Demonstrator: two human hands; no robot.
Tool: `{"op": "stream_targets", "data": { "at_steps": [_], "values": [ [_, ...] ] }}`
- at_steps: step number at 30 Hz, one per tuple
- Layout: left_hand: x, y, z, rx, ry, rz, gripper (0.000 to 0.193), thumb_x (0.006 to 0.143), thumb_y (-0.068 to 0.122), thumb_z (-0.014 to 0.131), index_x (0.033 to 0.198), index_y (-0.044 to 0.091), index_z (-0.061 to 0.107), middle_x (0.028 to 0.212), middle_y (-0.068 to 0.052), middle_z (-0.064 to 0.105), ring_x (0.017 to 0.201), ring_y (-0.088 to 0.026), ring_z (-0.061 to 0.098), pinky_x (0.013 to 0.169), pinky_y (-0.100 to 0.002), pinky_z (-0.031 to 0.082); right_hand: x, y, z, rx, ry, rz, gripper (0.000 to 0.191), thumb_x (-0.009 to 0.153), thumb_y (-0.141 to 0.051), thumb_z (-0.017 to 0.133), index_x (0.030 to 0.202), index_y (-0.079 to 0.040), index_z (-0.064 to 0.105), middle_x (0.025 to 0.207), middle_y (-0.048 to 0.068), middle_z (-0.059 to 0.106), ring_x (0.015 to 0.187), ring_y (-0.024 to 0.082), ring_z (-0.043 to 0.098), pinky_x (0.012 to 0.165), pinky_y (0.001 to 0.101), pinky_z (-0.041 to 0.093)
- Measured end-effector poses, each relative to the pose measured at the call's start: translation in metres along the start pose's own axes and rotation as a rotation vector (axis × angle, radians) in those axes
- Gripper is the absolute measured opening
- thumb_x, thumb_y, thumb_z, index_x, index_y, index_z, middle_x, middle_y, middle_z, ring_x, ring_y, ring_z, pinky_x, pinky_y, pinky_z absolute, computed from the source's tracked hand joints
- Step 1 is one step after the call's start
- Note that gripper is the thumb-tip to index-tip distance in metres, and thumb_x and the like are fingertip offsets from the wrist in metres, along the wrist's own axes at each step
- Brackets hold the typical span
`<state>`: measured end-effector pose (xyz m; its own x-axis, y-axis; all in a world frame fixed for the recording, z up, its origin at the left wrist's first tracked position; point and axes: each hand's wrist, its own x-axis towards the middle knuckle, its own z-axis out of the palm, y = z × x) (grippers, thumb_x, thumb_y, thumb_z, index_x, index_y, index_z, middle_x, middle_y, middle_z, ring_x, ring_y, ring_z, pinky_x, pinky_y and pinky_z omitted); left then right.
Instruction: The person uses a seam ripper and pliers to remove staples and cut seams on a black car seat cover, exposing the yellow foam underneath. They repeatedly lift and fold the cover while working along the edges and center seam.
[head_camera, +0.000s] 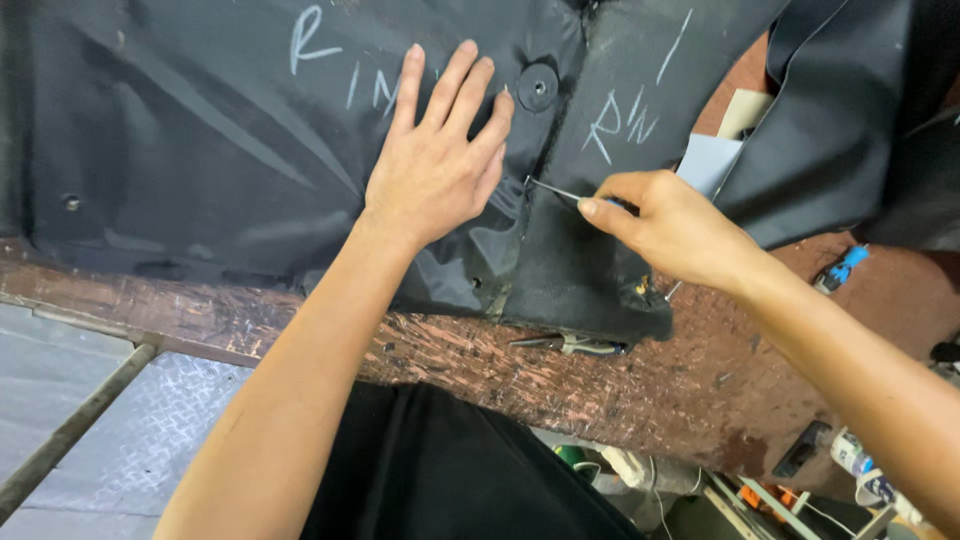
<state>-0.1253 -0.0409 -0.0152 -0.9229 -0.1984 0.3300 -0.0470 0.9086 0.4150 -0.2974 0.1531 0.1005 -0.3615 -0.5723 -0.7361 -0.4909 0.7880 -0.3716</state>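
Note:
A large black leather-like sheet (200, 130) with white chalk marks lies over a worn wooden workbench (600, 380). My left hand (435, 165) presses flat on it, fingers spread, just left of a seam. A round black button-like disc (538, 88) sits above the seam by my fingertips. My right hand (675, 225) pinches a thin metal needle-like tool (552, 189) whose tip meets the seam. A second black panel (610, 200) with chalk marks lies under that hand.
Metal pliers or scissors (570, 344) poke out from under the sheet's lower edge. A blue-handled tool (840, 270) lies on the bench at right. Bottles and clutter (860, 465) sit below at lower right. A metal tread-plate floor (120, 420) shows lower left.

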Motion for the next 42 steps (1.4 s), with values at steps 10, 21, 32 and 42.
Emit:
{"op": "stream_targets", "data": {
  "at_steps": [10,21,32,42],
  "values": [
    [0.003,0.007,0.002,0.035,-0.003,0.025,0.043,0.101,0.025,0.069,0.135,-0.001,0.061,0.153,-0.024,0.05,0.154,-0.039,0.033,0.127,-0.066,0.015,0.032,0.078,0.027,-0.732,0.657,-0.852,0.033,0.1,-0.032,0.077,0.092,-0.007,0.06,0.065,0.006,0.05,0.056,0.024,0.058,0.055,0.0384,0.045],
    [0.012,0.009,0.003,0.006,0.002,0.001,0.045,0.1,0.025,0.068,0.139,0.004,0.062,0.152,-0.021,0.049,0.153,-0.037,0.033,0.127,-0.064,0.016,-0.009,0.035,0.016,0.004,0.454,-0.479,0.042,0.097,-0.026,0.071,0.124,0.001,0.053,0.099,0.021,0.068,0.089,0.039,0.069,0.073,0.046,0.054],
    [0.0,0.011,0.013,0.043,-0.003,0.011,0.038,0.104,0.021,0.065,0.136,0.003,0.062,0.15,-0.02,0.048,0.156,-0.035,0.033,0.129,-0.063,0.016,-0.049,0.008,0.031,-0.308,0.473,-0.446,0.027,0.099,-0.016,0.071,0.125,-0.009,0.067,0.083,0.012,0.06,0.069,0.036,0.064,0.057,0.0453,0.052],
    [-0.003,0.011,0.011,0.033,0.007,-0.002,0.039,0.102,0.022,0.065,0.136,0.003,0.063,0.155,-0.019,0.048,0.155,-0.035,0.032,0.129,-0.063,0.015,-0.057,-0.017,0.03,-0.441,0.477,-0.463,0.028,0.099,-0.017,0.068,0.125,-0.007,0.064,0.076,0.011,0.057,0.058,0.034,0.062,0.049,0.0439,0.051]
  ]
}}
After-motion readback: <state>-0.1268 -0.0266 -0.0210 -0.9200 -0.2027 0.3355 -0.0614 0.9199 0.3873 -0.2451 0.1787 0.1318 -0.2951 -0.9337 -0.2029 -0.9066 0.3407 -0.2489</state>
